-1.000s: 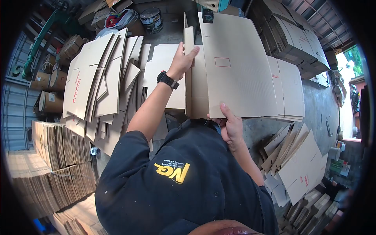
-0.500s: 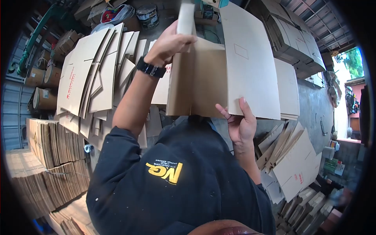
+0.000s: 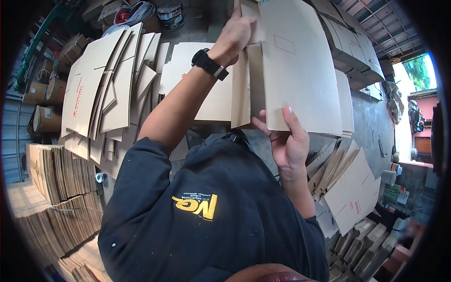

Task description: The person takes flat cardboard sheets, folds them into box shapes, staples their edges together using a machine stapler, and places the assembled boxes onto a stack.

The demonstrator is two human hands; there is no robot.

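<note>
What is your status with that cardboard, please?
Left hand gripping cardboard, far end. Right hand at near edge. Cardboard partly folded. Loose sheets to the left.

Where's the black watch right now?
In the head view, the black watch is strapped on the left arm, right by the left hand holding cardboard.

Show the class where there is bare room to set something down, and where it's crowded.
Bare floor lies at right, between the large cardboard box and the bright doorway. A smaller patch shows right of the paint can. Leaning sheets at left and loose sheets at lower right crowd those sides.
</note>
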